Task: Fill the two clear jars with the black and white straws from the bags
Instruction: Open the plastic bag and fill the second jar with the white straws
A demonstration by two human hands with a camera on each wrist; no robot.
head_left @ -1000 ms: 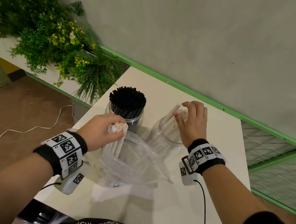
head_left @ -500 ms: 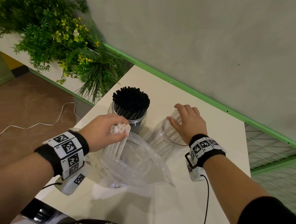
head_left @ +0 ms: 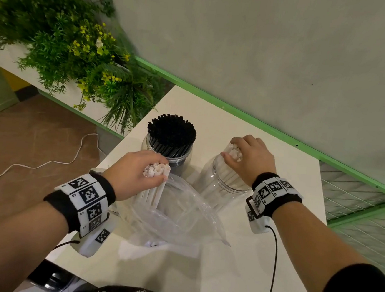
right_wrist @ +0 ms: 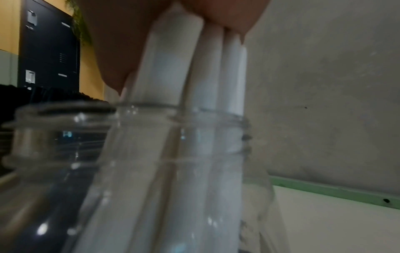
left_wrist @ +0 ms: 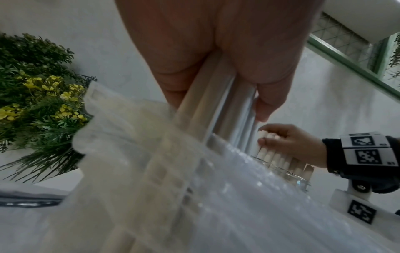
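My left hand [head_left: 140, 170] grips a bundle of white straws [head_left: 154, 190] that stands in a crumpled clear bag [head_left: 179, 218] at the table's front; the left wrist view shows the straws [left_wrist: 216, 111] running between palm and fingers. My right hand [head_left: 248, 157] is curled over the tops of the white straws [head_left: 233, 152] standing in the right clear jar [head_left: 215, 186], and they pass its rim [right_wrist: 184, 109] below my palm. The left jar [head_left: 180, 162] is packed with black straws [head_left: 171, 133].
The white table [head_left: 232, 280] ends at a green-trimmed wall behind the jars. A planter of green plants with yellow flowers [head_left: 77, 57] stands off the table's left. A white cable [head_left: 30, 166] lies on the brown floor. Wrist-camera cables trail from both arms.
My right hand has come down onto the white straws in the right jar, and the leaning straws now stand gathered under it. The left hand has kept its hold on the bundle.
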